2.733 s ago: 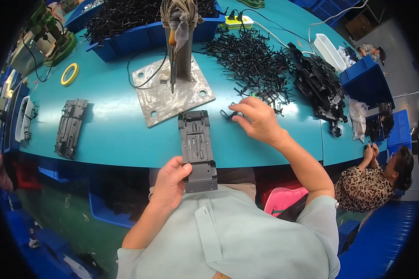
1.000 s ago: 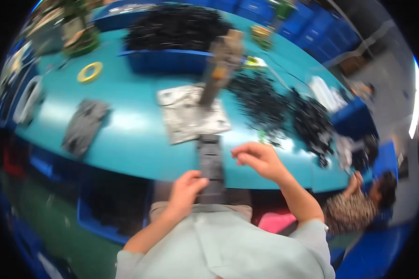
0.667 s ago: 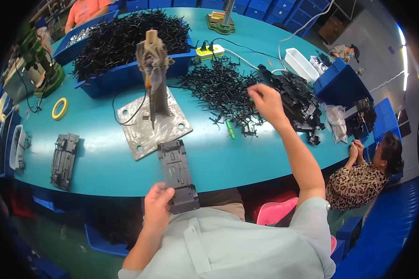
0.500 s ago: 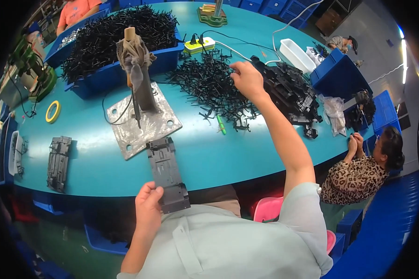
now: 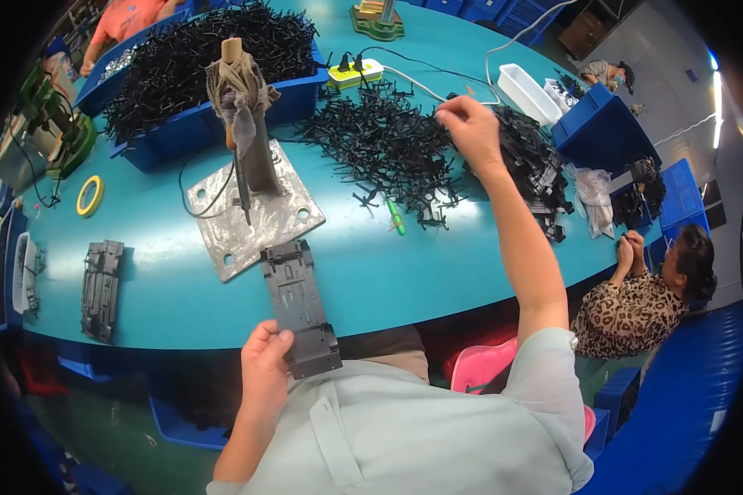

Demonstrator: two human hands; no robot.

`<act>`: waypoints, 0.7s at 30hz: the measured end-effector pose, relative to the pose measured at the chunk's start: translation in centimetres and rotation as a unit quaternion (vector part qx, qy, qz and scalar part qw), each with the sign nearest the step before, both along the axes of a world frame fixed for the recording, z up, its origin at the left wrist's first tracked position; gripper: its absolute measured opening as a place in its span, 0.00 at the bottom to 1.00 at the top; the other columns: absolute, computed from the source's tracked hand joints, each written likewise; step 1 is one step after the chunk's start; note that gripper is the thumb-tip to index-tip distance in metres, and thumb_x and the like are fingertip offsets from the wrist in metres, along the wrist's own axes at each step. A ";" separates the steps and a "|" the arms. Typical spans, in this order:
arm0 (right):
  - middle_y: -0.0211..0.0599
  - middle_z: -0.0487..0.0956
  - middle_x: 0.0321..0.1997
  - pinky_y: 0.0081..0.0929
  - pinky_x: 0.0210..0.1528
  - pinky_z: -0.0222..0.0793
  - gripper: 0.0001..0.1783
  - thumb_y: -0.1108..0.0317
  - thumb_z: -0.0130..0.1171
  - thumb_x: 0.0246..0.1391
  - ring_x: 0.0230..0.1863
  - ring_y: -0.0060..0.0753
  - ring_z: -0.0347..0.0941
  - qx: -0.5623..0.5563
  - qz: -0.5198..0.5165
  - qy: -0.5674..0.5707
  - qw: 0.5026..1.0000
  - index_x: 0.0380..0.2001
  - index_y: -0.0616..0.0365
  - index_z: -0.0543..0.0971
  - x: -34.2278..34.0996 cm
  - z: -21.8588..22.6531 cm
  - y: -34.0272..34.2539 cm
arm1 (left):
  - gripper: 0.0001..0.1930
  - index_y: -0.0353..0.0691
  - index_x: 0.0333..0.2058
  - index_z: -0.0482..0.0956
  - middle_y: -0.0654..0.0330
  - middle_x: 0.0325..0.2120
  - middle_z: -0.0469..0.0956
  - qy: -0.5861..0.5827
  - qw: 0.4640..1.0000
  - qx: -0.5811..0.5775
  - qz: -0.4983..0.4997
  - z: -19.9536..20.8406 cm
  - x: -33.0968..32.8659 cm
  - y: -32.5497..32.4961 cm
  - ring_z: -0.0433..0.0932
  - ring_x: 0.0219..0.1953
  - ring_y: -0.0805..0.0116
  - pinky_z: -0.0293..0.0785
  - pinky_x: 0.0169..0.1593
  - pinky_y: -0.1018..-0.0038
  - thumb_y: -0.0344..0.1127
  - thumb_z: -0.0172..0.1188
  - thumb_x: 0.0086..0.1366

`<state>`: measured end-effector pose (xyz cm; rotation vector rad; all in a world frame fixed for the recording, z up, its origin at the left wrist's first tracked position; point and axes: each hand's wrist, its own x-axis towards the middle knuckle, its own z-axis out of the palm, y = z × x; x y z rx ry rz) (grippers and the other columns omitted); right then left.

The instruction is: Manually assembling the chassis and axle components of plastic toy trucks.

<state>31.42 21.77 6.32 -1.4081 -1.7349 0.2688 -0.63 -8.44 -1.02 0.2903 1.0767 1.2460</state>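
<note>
My left hand [image 5: 264, 363] grips the near end of a long black plastic chassis plate [image 5: 299, 297]. The plate's far end lies by the edge of a square metal base plate [image 5: 289, 216], and its near end reaches over the table edge to my shirt. Over the right side of a heap of small black branched plastic parts [image 5: 380, 148], my right hand [image 5: 475, 136] has its thumb and fingertips brought together. Whether a small part is between them is too hard to make out. A stack of larger black plastic parts [image 5: 528, 161] lies beneath and beyond that wrist.
A cloth-wrapped post [image 5: 252, 124] with a hanging pen-like tool stands on the metal base. Behind it, a blue bin [image 5: 198, 128] brims with black parts. Another chassis plate [image 5: 102, 290], yellow tape [image 5: 91, 196] and a green pen-like item [image 5: 396, 217] lie around. A co-worker [image 5: 636, 305] sits right.
My right hand has moved to the right over the heap, toward the stack of larger parts. My left hand and the chassis plate have hardly moved.
</note>
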 end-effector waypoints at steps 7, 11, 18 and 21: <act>0.33 0.79 0.27 0.22 0.31 0.70 0.05 0.70 0.63 0.49 0.25 0.25 0.74 0.052 0.039 -0.002 0.998 0.30 0.56 0.79 -1.1 0.8 -1.8 | 0.08 0.38 0.41 0.71 0.67 0.26 0.73 0.007 1.000 -0.002 0.000 -0.4 -0.1 -0.1 0.73 0.27 0.79 0.70 0.33 0.80 0.28 0.56 0.62; 0.29 0.78 0.24 0.19 0.29 0.70 0.06 0.70 0.61 0.51 0.25 0.18 0.73 -0.075 0.082 0.078 0.991 0.31 0.60 0.78 -1.8 0.5 -3.3 | 0.08 0.38 0.41 0.71 0.68 0.25 0.73 0.025 1.000 -0.005 -0.015 -1.1 -0.5 -0.3 0.70 0.25 0.82 0.67 0.30 0.83 0.29 0.57 0.62; 0.27 0.75 0.21 0.13 0.19 0.58 0.09 0.65 0.63 0.51 0.17 0.13 0.64 -0.244 0.038 0.303 0.920 0.32 0.58 0.78 -2.7 0.8 -5.8 | 0.10 0.38 0.42 0.70 0.61 0.33 0.76 -0.021 1.000 0.004 -0.008 -0.4 -0.1 0.1 0.77 0.33 0.72 0.73 0.36 0.76 0.28 0.56 0.62; 0.27 0.74 0.21 0.14 0.18 0.59 0.07 0.68 0.61 0.52 0.17 0.13 0.64 -0.339 0.050 0.277 0.898 0.30 0.60 0.78 -2.8 1.1 -6.2 | 0.09 0.38 0.42 0.70 0.61 0.33 0.77 -0.021 1.000 -0.004 -0.019 0.3 -0.1 -0.1 0.77 0.33 0.73 0.73 0.36 0.77 0.28 0.56 0.63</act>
